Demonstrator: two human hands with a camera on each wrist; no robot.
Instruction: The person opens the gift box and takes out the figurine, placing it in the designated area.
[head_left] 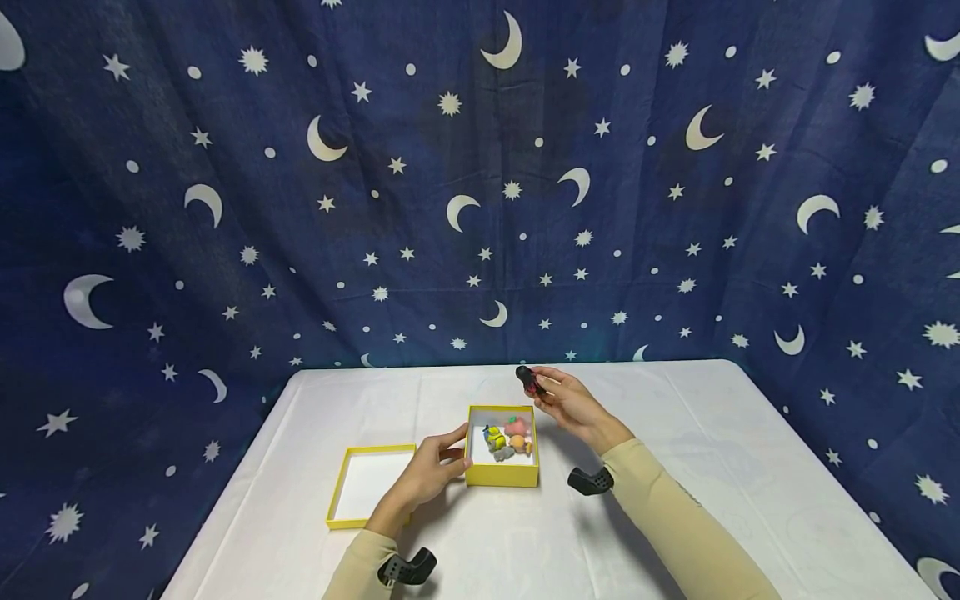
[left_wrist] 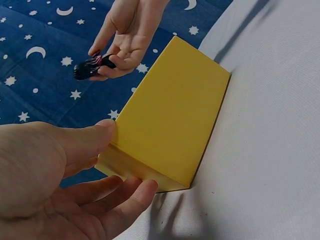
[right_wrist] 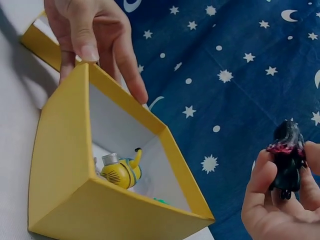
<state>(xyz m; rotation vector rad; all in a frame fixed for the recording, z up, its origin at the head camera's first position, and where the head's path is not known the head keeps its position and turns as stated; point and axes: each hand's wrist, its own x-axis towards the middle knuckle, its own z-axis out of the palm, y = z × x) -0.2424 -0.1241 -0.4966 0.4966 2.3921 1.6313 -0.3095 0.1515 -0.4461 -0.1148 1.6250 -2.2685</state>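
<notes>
My right hand (head_left: 572, 406) is raised beside the far right corner of the open yellow box (head_left: 501, 475). Between thumb and fingers it pinches a small black figurine (right_wrist: 286, 160) with pinkish-red streaks, its lower end dark. Along the box's left side, my left hand (head_left: 429, 473) holds the wall, thumb at the near corner and fingers against the side. Inside the box lie several small toy figures: a yellow-and-blue one (right_wrist: 121, 171), a pink one (head_left: 516, 427) with a green top, an orange one (head_left: 519, 444) and a grey one (head_left: 504, 454).
A shallow yellow-rimmed lid (head_left: 341, 492) with a white inside lies on the white tablecloth (head_left: 675, 467), left of the box and partly behind my left forearm. A dark blue curtain (head_left: 420, 242) with moons and stars hangs behind the table.
</notes>
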